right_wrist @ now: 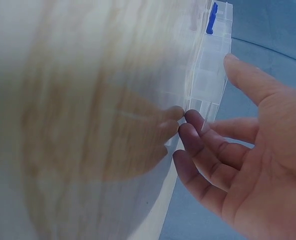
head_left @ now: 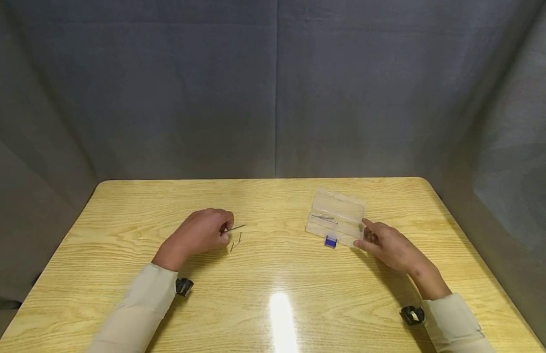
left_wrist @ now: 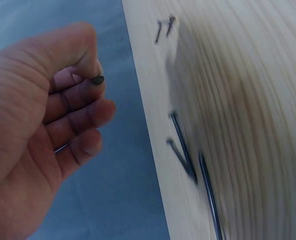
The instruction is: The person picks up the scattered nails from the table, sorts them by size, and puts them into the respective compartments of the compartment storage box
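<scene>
My left hand [head_left: 202,234] pinches nail [head_left: 237,227] near loose nails [head_left: 240,237] on table [head_left: 273,267]; my right hand [head_left: 389,247] grips open box [head_left: 345,233] at one end, more nails [head_left: 323,217] inside. Best: box steady, pinch firm, nail clear of lid [head_left: 336,202].

No readable text, no legible labels, brands, numbers or signs

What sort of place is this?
Probably a simple filming booth: grey cloth hangs behind and beside a wood-grain table, and small black devices, possibly cameras, sit at both wrists.
</scene>
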Demonstrator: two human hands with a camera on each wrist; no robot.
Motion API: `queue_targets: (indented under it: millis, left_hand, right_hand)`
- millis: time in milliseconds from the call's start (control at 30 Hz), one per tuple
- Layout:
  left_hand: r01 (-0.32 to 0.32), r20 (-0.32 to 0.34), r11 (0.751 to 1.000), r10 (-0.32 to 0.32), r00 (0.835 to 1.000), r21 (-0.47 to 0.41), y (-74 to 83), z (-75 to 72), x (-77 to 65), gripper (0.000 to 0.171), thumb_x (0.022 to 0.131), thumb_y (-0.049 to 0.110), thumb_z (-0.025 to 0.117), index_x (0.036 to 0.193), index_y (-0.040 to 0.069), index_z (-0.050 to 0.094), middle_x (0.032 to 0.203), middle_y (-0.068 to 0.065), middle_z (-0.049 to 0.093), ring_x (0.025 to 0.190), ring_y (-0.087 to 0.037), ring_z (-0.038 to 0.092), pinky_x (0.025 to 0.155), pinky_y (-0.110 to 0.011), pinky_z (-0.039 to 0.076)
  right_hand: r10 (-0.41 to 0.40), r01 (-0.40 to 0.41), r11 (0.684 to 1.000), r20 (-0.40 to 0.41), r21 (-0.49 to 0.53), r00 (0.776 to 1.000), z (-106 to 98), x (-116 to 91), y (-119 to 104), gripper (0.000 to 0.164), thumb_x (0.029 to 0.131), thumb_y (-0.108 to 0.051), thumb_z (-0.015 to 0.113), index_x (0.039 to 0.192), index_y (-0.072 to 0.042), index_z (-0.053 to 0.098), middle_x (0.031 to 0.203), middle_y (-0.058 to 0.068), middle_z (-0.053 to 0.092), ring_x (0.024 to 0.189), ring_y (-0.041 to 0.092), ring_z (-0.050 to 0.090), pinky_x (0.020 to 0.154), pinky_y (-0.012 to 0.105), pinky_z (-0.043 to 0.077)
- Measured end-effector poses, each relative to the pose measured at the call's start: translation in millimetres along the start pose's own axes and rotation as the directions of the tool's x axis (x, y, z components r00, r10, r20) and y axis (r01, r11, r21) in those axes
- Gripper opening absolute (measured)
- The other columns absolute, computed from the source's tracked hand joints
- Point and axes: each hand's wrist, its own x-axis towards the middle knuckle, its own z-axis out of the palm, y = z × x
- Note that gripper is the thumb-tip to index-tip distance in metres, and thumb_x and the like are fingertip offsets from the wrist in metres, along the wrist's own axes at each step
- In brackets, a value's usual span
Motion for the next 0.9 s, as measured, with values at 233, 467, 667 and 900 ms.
queue_targets:
  millis: [233,467,667,900]
  left_hand:
    - [-0.064,0.046,0.998,0.063,0.997,0.021,17.4,8.3,21.4,0.019,0.08,0.001,0.064,0.08,0.019,0.058,0.073,0.009,0.051,0.062,-0.01,0.041,0.059,-0.03,0.035]
    - [-0.13,0.06,0.99,0.127,0.99,0.053,33.7,15.5,42.7,0.022,0.08,-0.001,0.06,0.078,0.019,0.051,0.072,0.008,0.04,0.063,-0.009,0.033,0.058,-0.029,0.027]
    - [-0.176,0.101,0.983,0.17,0.98,0.045,46.7,22.0,61.5,0.029,0.083,-0.006,0.057,0.077,0.017,0.041,0.076,0.005,0.029,0.067,-0.01,0.027,0.061,-0.031,0.024]
    - [-0.207,0.133,0.978,0.205,0.97,-0.004,62.0,25.7,85.5,0.034,0.085,-0.01,0.052,0.077,0.016,0.033,0.078,0.003,0.021,0.068,-0.011,0.023,0.064,-0.032,0.02]
  right_hand:
    - [0.001,-0.001,1.0,0.002,0.009,1.0,0.1,0.2,-0.5,0.075,0.102,-0.033,0.066,0.148,0.018,0.036,0.083,0.002,0.054,0.067,0.014,0.049,0.063,0.032,0.04]
    - [0.005,-0.005,1.0,0.003,0.011,1.0,0.3,-0.6,0.1,0.074,0.102,-0.031,0.067,0.148,0.018,0.036,0.088,0.003,0.056,0.069,0.016,0.05,0.063,0.032,0.041]
    - [0.006,-0.006,1.0,-0.003,0.013,1.0,1.4,-1.3,0.4,0.072,0.102,-0.03,0.067,0.148,0.017,0.037,0.088,0.004,0.053,0.07,0.016,0.049,0.062,0.032,0.04]
    - [0.001,-0.001,1.0,-0.006,-0.003,1.0,0.4,0.0,0.3,0.071,0.102,-0.03,0.067,0.147,0.017,0.039,0.086,0.003,0.051,0.069,0.015,0.046,0.062,0.032,0.038]
